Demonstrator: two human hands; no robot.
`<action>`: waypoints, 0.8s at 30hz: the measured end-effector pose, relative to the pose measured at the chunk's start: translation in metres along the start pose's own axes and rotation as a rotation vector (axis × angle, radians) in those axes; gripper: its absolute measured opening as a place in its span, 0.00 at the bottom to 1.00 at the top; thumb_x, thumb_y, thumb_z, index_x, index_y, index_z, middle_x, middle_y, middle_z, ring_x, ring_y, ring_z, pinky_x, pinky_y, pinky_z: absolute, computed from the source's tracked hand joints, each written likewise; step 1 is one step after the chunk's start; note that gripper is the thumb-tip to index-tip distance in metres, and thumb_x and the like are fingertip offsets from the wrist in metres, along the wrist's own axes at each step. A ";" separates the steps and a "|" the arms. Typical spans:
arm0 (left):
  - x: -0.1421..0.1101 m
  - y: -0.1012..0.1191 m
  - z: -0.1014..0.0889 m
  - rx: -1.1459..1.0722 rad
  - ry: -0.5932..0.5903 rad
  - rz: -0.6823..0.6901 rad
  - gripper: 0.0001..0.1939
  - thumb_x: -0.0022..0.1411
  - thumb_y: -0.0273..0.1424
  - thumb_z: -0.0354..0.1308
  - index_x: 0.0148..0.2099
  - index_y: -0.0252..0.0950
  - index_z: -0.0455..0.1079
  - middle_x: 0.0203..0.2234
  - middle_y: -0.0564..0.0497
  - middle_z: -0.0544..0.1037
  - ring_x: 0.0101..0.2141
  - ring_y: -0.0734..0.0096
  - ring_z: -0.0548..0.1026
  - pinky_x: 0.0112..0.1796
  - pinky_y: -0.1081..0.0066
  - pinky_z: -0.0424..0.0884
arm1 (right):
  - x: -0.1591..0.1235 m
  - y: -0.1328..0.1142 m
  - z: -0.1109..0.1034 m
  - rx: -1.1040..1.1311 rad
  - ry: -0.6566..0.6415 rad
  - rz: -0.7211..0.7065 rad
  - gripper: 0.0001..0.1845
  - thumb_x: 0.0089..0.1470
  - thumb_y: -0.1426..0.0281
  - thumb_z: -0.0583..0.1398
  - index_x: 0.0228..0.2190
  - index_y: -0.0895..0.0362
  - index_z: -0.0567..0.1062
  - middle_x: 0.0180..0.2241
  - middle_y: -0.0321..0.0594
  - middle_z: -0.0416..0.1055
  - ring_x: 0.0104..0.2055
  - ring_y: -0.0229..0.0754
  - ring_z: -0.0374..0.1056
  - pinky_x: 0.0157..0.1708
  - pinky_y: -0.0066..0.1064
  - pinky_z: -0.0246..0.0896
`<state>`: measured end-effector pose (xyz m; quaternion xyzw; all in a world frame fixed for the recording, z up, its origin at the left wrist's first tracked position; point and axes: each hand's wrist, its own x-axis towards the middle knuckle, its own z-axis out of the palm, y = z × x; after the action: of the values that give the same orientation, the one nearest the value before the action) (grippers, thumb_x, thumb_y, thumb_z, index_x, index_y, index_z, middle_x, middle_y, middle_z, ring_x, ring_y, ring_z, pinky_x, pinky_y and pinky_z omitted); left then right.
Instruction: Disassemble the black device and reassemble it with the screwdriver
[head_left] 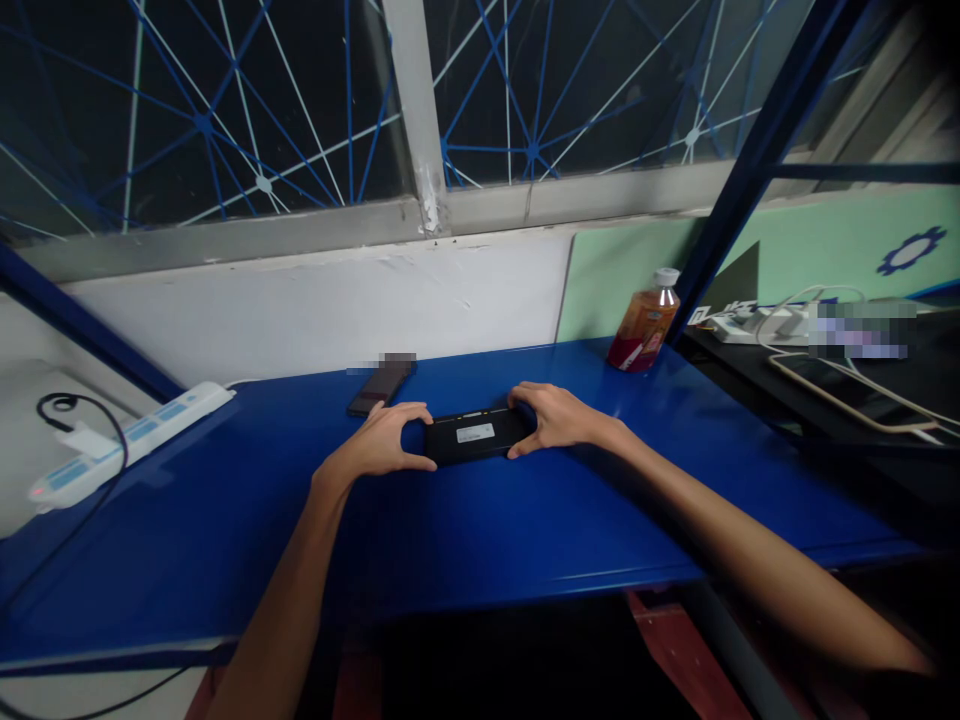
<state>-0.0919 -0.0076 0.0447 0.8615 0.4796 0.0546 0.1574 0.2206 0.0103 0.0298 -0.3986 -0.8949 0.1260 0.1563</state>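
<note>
A flat black rectangular device (442, 440) with a white label on its upper face is at the middle of the blue table; whether it touches the surface I cannot tell. My left hand (379, 440) is closed on its left end, fingers at the far corner and thumb at the near one. At the opposite end my right hand (551, 418) grips it the same way, with the fingertips curled over the far edge. Just beyond my left hand lies a dark phone (382, 388), partly blurred out.
The blue table (480, 540) runs to the wall under the windows. At left sits a white power strip (142, 435) with a black cable (124, 460). A drink bottle (645, 320) stands at the back right. Further right, a phone (847, 390) and white cables rest on a black surface.
</note>
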 end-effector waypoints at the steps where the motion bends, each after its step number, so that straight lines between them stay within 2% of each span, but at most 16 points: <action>1: 0.000 0.000 0.000 0.000 0.000 0.001 0.29 0.48 0.51 0.63 0.49 0.43 0.66 0.58 0.45 0.67 0.58 0.48 0.62 0.59 0.44 0.42 | 0.000 0.000 0.000 -0.002 -0.003 0.001 0.36 0.36 0.44 0.67 0.40 0.56 0.69 0.38 0.43 0.69 0.35 0.45 0.65 0.28 0.32 0.54; 14: 0.001 -0.006 0.001 0.044 -0.020 0.023 0.32 0.49 0.53 0.62 0.53 0.44 0.70 0.58 0.47 0.68 0.60 0.46 0.60 0.59 0.41 0.38 | -0.002 -0.004 0.003 -0.001 -0.021 -0.019 0.33 0.40 0.48 0.66 0.42 0.55 0.69 0.40 0.43 0.68 0.36 0.45 0.66 0.30 0.32 0.56; 20: 0.001 -0.006 0.001 0.024 -0.003 0.012 0.30 0.48 0.53 0.62 0.50 0.43 0.69 0.55 0.49 0.70 0.56 0.50 0.65 0.59 0.48 0.48 | -0.002 -0.006 0.000 -0.049 -0.007 -0.024 0.33 0.40 0.47 0.66 0.41 0.57 0.70 0.39 0.45 0.70 0.36 0.46 0.67 0.30 0.33 0.56; 24: 0.000 -0.004 0.001 -0.009 -0.013 -0.002 0.30 0.48 0.52 0.62 0.49 0.42 0.66 0.53 0.48 0.70 0.53 0.51 0.66 0.53 0.55 0.59 | -0.002 -0.006 -0.001 -0.087 -0.011 -0.031 0.34 0.41 0.45 0.65 0.41 0.58 0.71 0.39 0.46 0.71 0.36 0.47 0.67 0.30 0.34 0.57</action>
<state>-0.0950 -0.0061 0.0421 0.8606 0.4794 0.0509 0.1644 0.2177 0.0050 0.0328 -0.3902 -0.9065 0.0867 0.1357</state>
